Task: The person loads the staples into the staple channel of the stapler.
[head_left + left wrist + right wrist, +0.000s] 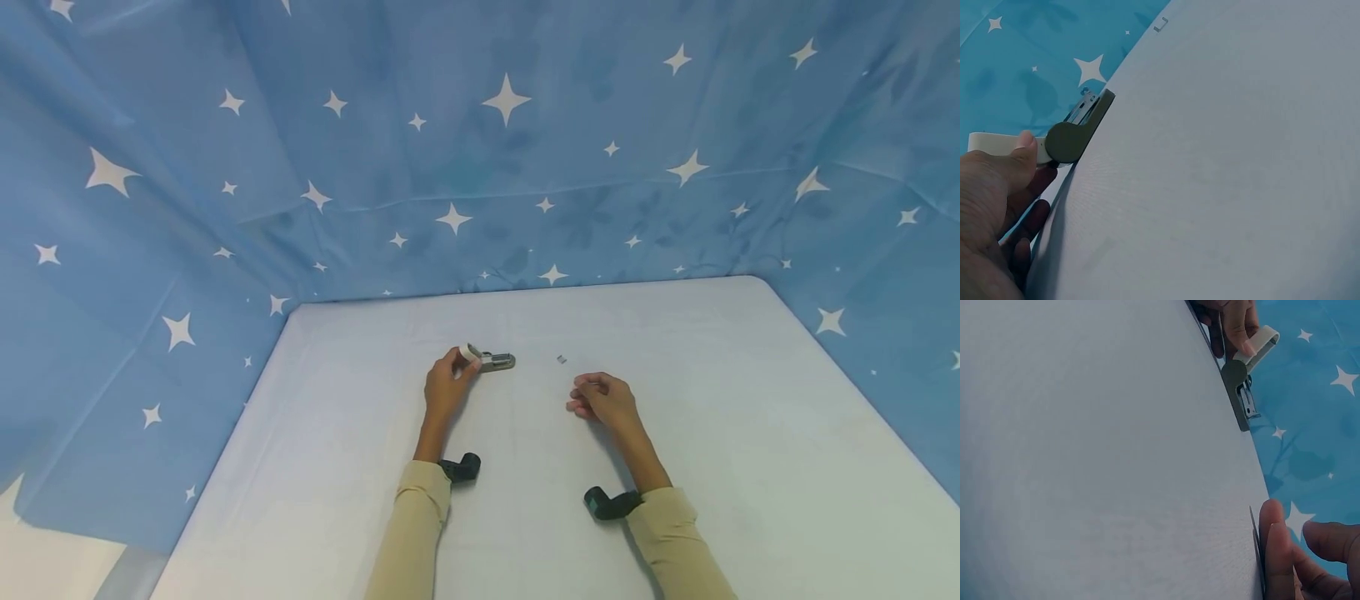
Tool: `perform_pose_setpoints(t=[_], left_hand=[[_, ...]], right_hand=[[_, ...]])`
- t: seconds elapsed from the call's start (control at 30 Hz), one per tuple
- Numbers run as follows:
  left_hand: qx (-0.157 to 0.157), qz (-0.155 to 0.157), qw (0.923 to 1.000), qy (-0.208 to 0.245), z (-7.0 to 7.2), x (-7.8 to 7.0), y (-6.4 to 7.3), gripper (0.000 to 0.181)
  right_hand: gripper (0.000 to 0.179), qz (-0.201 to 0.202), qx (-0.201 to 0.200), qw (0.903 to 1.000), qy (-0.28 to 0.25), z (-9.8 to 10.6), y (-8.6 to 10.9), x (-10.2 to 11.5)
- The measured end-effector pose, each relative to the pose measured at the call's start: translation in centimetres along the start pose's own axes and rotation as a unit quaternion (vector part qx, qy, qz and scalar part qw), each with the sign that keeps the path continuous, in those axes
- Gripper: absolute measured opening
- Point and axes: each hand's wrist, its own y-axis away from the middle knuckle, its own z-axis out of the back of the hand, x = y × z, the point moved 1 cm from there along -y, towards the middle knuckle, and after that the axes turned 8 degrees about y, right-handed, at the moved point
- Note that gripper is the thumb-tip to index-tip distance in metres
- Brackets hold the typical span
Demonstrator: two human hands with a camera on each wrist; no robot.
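Note:
My left hand (444,387) pinches the cream-coloured top arm of a small stapler (497,362) between thumb and fingers. The stapler lies on the table with its top swung far back, so the metal staple channel (1082,107) shows above the grey-green base (1067,142). To the right of it, a short strip of staples (562,359) lies by itself on the cloth. My right hand (611,404) is just nearer to me than that strip, fingers loosely bent and holding nothing. In the right wrist view its fingertips (1272,515) are close over the tabletop.
A white cloth covers the table (525,533). Behind it and along the sides hangs a blue curtain (390,167) with white stars. Each wrist carries a black camera mount (611,504).

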Motion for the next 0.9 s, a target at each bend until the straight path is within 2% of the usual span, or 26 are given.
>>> perform_pose_setpoints(t=[0.13,0.43,0.73,0.9], left_hand=[[0.002,0.007,1.0000,0.006,0.0,0.0,0.3,0.035],[0.017,-0.004,0.9997,0.020,0.4,-0.3,1.1,0.032],[0.043,-0.004,0.9984,0.037,0.5,-0.8,2.1,0.030],[0.049,-0.020,0.9975,0.047,0.6,-0.5,2.5,0.029]], right_hand=[[0.032,0.013,-0.001,0.9999,0.002,-0.1,0.1,-0.2],[0.030,0.024,-0.009,0.9997,0.006,-0.2,0.2,-0.3],[0.028,0.007,-0.012,0.9999,0.008,-0.2,0.1,-0.1],[0.027,0.006,-0.010,0.9999,0.004,-0.1,0.2,0.0]])
